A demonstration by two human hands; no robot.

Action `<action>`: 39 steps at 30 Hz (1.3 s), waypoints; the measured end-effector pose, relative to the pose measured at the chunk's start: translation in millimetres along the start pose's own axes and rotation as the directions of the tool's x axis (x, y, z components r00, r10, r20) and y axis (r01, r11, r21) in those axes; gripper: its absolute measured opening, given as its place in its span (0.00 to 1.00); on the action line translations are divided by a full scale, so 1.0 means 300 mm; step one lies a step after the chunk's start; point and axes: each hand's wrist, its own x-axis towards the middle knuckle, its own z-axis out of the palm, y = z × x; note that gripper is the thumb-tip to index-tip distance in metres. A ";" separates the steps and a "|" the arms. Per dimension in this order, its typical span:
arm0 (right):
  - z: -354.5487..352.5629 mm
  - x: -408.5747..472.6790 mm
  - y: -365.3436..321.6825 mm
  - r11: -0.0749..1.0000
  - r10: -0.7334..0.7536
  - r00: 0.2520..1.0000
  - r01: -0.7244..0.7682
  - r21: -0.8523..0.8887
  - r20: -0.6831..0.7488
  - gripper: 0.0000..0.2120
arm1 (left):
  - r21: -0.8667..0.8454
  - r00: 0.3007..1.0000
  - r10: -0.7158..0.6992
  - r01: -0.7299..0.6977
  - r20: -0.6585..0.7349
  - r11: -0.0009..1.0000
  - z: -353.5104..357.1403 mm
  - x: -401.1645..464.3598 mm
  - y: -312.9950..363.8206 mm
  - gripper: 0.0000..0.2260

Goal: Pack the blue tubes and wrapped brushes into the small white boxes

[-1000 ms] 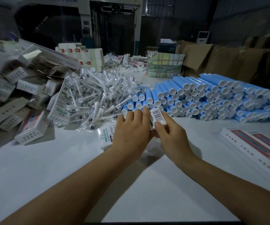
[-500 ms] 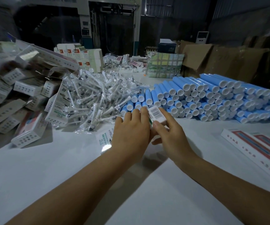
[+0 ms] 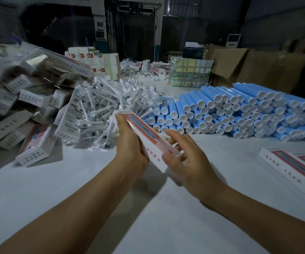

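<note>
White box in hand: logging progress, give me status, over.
Left hand grips the white box off the table; right hand pinches its near end. Box looks closed. Blue tubes and wrapped brushes piled beyond; nothing in the way.

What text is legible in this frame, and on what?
None reads clearly.
Held box: red marks on its white side, blurred.
Boxes at right: red marks, blurred.
Box leaning by the brushes: lines of green print, too small.
Box pile at left: grey print, blurred.
Blue tubes: no print visible.
</note>
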 end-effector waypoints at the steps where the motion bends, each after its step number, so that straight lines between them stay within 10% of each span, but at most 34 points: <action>1: 0.008 -0.004 -0.001 0.998 -0.004 1.000 0.005 -0.056 0.006 0.24 | -0.010 1.000 -0.007 0.007 0.006 1.000 0.000 -0.003 -0.012 0.34; 12: 0.020 0.010 0.046 0.921 -0.081 0.994 0.046 -0.386 -0.077 0.29 | 0.022 0.998 0.036 -0.037 0.044 0.999 0.019 -0.012 -0.049 0.27; 23: -0.194 0.001 -0.040 0.715 -0.166 0.982 0.053 -0.697 -0.095 0.27 | 0.490 0.981 0.143 -0.191 0.135 0.850 -0.045 0.026 -0.088 0.25; 29: -0.424 -0.240 -0.019 0.629 -0.002 0.970 -0.188 -0.754 -0.244 0.26 | 0.632 0.959 0.128 -0.263 0.252 0.729 -0.061 0.065 -0.110 0.20; 33: -0.553 -0.408 0.062 0.296 0.166 0.893 -0.449 -0.843 -0.418 0.24 | 0.706 0.952 0.082 -0.276 0.296 0.652 -0.077 0.090 -0.112 0.21; 39: -0.642 -0.461 0.113 0.184 0.154 0.812 -0.584 -0.791 -0.564 0.21 | 0.717 0.954 0.054 -0.257 0.294 0.647 -0.072 0.096 -0.116 0.14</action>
